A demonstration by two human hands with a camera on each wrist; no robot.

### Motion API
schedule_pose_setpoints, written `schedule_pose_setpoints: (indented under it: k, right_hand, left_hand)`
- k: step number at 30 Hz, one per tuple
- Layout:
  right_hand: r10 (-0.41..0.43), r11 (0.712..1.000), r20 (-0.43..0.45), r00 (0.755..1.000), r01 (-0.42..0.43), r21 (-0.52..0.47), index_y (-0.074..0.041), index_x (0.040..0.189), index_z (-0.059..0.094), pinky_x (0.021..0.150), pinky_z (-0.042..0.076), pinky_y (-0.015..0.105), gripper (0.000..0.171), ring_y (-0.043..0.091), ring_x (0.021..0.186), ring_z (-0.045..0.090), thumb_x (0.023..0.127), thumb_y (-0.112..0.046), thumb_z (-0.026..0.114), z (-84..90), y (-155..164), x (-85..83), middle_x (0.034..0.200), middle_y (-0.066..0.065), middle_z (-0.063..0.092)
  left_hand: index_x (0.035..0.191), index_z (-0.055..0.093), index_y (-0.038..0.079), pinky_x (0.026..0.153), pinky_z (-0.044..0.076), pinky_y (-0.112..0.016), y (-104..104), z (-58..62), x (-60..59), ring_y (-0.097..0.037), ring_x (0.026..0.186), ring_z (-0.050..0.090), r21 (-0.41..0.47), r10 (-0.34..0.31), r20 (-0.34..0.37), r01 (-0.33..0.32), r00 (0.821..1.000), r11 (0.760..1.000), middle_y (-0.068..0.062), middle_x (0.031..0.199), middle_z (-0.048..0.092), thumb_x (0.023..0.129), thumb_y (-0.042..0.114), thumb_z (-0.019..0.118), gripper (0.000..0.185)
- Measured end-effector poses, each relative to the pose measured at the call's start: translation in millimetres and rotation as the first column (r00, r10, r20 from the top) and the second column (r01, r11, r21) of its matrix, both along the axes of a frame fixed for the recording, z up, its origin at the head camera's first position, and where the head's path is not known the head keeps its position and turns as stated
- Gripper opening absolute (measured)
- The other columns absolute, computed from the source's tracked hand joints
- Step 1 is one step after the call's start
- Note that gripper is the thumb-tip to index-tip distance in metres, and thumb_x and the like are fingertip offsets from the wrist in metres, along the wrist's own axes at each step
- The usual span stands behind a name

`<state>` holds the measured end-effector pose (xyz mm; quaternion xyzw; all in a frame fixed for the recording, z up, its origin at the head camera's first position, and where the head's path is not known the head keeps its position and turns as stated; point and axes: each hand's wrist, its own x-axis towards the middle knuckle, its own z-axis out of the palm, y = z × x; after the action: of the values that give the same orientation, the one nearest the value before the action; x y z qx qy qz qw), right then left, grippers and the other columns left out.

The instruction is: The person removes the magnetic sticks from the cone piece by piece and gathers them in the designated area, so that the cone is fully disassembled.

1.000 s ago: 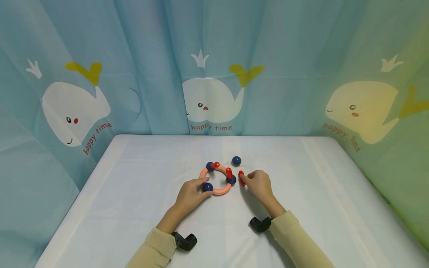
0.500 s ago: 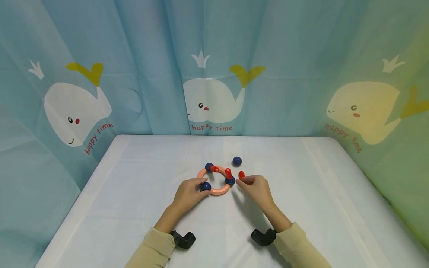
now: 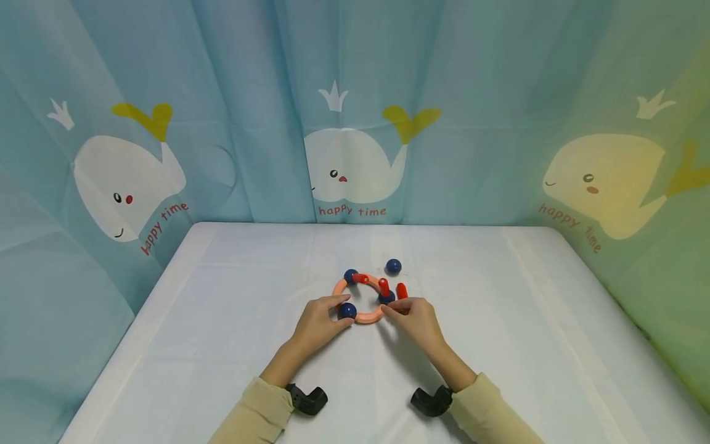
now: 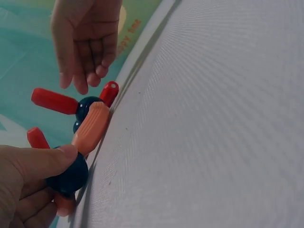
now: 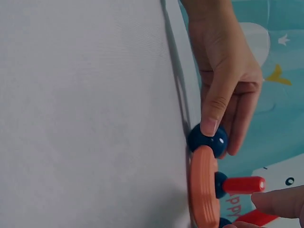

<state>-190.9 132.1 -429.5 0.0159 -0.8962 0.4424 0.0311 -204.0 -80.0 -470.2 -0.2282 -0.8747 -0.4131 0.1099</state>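
Observation:
A toy ring of curved orange rods (image 3: 368, 317) and blue balls lies on the table. My left hand (image 3: 317, 322) grips the ring's front-left ball (image 3: 347, 310) between thumb and fingers. From the back ball (image 3: 350, 275) a red rod (image 3: 361, 279) leans sideways; on the right ball (image 3: 387, 297) another red rod (image 3: 384, 286) stands up. My right hand (image 3: 415, 322) is at the ring's right side, fingertips close to that ball. In the left wrist view, the right hand (image 4: 90, 40) has fairly straight fingers with nothing between them. A loose red rod (image 3: 402, 290) lies just beyond it.
A single blue ball (image 3: 393, 266) rests behind the ring. The white table (image 3: 249, 265) ends at a blue curtain (image 3: 244, 154) printed with whales. Each wrist carries a black camera mount (image 3: 432, 401).
My right hand has let go of the loose red rod and moved left to the ring. The back ball's red rod leans lower. My left hand keeps its grip on the front-left ball.

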Motion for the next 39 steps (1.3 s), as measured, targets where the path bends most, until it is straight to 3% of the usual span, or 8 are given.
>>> schedule_pose_setpoints:
  k: [11, 16, 25, 33, 39]
  right_hand:
    - [0.056, 0.998, -0.016, 0.998, -0.056, 0.007, 0.000, 0.088, 0.073, 0.064, 0.049, 0.028, 0.017, 0.015, 0.074, 0.062, 0.080, -0.015, 0.072, -5.3, -9.8, 0.4, 0.080, 0.005, 0.069]
    - [0.064, 0.998, -0.083, 0.994, -0.064, -0.005, 0.001, 0.087, 0.073, 0.062, 0.050, 0.028, 0.015, 0.016, 0.072, 0.062, 0.080, -0.013, 0.072, -5.2, -16.0, -0.8, 0.079, 0.006, 0.069]
    - [0.080, 0.996, -0.192, 0.978, -0.087, -0.028, 0.006, 0.091, 0.070, 0.064, 0.053, 0.031, 0.019, 0.021, 0.072, 0.064, 0.080, -0.008, 0.071, -13.2, -32.6, -4.7, 0.080, 0.011, 0.068]
    - [0.066, 0.996, -0.225, 0.972, -0.078, -0.045, 0.008, 0.092, 0.069, 0.063, 0.053, 0.033, 0.018, 0.022, 0.072, 0.065, 0.080, -0.005, 0.070, -15.2, -37.1, -6.8, 0.080, 0.012, 0.068]
    - [0.071, 0.996, -0.230, 0.971, -0.082, -0.039, 0.008, 0.093, 0.069, 0.062, 0.053, 0.032, 0.019, 0.022, 0.072, 0.064, 0.080, -0.004, 0.069, -15.1, -39.5, -7.7, 0.080, 0.012, 0.068]
  left_hand:
    - [0.113, 0.066, 0.003, 0.082, 0.049, -0.034, 5.2, -0.6, 0.7, -0.019, 0.100, 0.060, -0.010, 0.009, -0.015, -0.009, 1.000, 1.000, -0.007, 0.109, 0.065, 0.077, 0.024, 0.075, 0.043]
    - [0.106, 0.069, 0.004, 0.080, 0.049, -0.032, 7.3, -0.6, 1.3, -0.017, 0.095, 0.062, -0.041, 0.028, -0.058, -0.030, 0.998, 0.999, -0.005, 0.102, 0.067, 0.077, 0.020, 0.076, 0.034]
    - [0.099, 0.070, 0.001, 0.080, 0.049, -0.036, 12.9, 3.0, 4.9, -0.021, 0.093, 0.063, -0.001, 0.050, -0.082, -0.050, 0.995, 0.999, -0.007, 0.095, 0.068, 0.073, 0.012, 0.078, 0.030]
    - [0.100, 0.069, -0.004, 0.088, 0.046, -0.039, 15.7, 0.9, 3.9, -0.025, 0.104, 0.058, 0.080, 0.074, -0.065, -0.068, 0.995, 0.994, -0.011, 0.107, 0.065, 0.069, 0.007, 0.079, 0.033]
    - [0.101, 0.069, -0.003, 0.088, 0.046, -0.038, 12.8, 2.3, 3.6, -0.024, 0.102, 0.059, 0.059, 0.059, -0.062, -0.055, 0.996, 0.997, -0.010, 0.104, 0.066, 0.070, 0.008, 0.079, 0.035]
